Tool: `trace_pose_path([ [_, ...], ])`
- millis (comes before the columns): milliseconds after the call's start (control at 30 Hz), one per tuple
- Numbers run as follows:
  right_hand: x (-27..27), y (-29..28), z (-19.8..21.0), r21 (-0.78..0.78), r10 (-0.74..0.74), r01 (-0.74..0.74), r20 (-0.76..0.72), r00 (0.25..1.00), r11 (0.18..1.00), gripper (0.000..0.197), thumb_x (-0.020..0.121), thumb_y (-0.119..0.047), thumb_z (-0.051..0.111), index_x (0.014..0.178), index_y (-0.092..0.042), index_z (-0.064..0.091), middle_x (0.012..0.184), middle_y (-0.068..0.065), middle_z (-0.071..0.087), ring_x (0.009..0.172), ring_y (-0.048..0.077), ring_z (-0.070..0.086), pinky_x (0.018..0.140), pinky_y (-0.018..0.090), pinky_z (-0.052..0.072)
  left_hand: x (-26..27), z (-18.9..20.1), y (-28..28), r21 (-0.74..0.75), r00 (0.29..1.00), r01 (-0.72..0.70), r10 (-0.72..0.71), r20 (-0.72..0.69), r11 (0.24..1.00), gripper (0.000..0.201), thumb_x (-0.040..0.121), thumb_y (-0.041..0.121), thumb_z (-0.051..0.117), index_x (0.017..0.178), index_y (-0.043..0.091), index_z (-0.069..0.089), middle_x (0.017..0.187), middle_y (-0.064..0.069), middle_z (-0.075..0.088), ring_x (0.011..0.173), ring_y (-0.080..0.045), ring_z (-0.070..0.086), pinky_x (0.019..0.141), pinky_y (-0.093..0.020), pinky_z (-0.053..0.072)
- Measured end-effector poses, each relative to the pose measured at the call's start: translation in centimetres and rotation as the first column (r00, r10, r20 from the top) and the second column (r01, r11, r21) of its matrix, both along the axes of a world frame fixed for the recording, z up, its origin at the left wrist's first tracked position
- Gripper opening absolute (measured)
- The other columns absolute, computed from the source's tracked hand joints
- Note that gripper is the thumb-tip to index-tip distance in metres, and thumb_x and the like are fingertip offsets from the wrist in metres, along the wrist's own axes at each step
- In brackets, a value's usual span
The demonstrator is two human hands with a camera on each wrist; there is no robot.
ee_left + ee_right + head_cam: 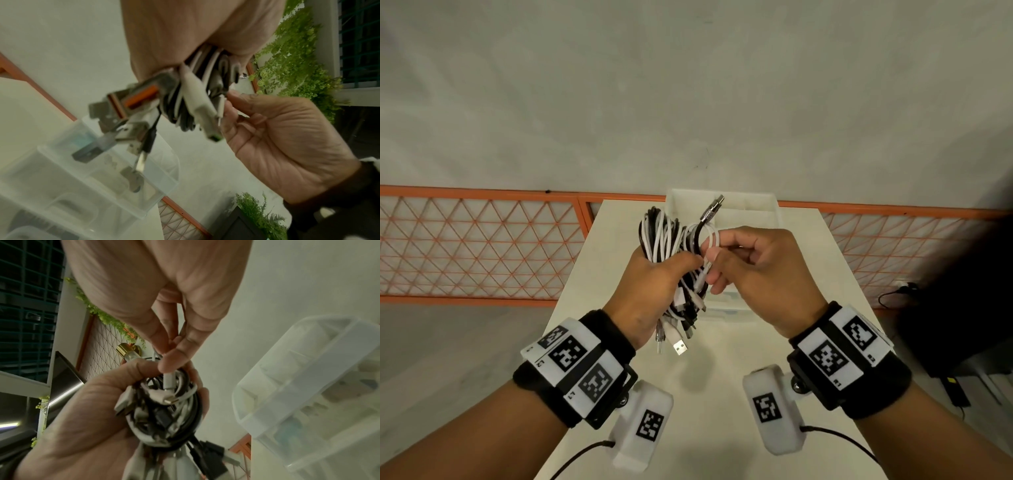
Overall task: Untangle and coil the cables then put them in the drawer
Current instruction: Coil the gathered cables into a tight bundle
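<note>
My left hand (654, 291) grips a thick bundle of black and white cables (664, 240) above the white table (592, 325), loops sticking up and several plug ends (679, 346) hanging below the fist. My right hand (750, 270) pinches a white cable (710, 246) at the bundle's right side. In the right wrist view its fingertips (170, 360) hold a white connector lead (169, 381) at the top of the cables (164, 410), which the left hand (82, 418) encircles. In the left wrist view the plug ends (144, 105) dangle blurred over the clear plastic drawer (82, 186).
A translucent plastic drawer unit (743, 212) stands on the table behind the hands; it appears in the right wrist view as a drawer unit (308, 386) at the right. An orange lattice fence (476, 246) runs behind the table. A dark object (962, 308) sits on the floor at the right.
</note>
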State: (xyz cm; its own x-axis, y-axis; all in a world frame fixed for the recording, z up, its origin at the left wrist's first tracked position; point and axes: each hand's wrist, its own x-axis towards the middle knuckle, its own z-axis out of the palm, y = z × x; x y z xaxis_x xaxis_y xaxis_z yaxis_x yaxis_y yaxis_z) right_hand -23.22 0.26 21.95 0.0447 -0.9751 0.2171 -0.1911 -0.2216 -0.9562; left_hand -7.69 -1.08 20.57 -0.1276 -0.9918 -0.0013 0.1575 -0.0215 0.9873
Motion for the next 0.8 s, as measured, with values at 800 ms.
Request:
trace_pose_path([
  [800, 1.1, 0.4, -3.0, -0.315, -0.094, -0.023, -0.348, 0.933, 0.949, 0.026, 0.086, -0.004, 0.058, 0.059, -0.005, 0.062, 0.059, 0.001, 0.051, 0.051, 0.011, 0.046, 0.050, 0.027, 0.037, -0.2, -0.6, 0.6, 0.003, 0.988, 0.136, -0.135, -0.069, 0.991, 0.016, 0.085, 0.023, 0.067, 0.088, 0.008, 0.072, 0.081, -0.009, 0.074, 0.078, -0.023, 0.072, 0.068, -0.031, 0.057],
])
